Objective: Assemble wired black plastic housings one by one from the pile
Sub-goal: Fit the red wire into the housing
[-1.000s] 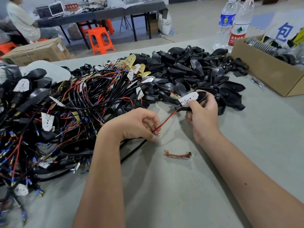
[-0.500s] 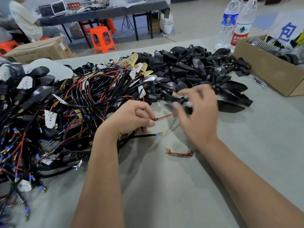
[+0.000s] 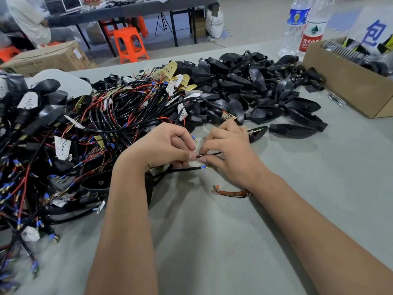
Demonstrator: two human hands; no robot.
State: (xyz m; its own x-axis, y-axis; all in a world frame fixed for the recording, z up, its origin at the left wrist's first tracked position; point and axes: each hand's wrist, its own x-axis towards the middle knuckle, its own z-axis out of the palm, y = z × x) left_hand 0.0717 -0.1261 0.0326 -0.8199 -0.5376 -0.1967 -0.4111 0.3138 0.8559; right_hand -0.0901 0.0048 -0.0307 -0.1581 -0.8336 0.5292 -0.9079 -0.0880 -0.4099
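My left hand and right hand both pinch one wire, taut for feeding, I judge; the housing lies beside my right hand, within reach.

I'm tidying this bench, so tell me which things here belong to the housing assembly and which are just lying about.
In use:
- left hand and right hand, both pinching a black wire
- tangle of wired parts
- pile of black housings

Lying about:
- two water bottles
- cardboard box
- small orange strip
- orange stool
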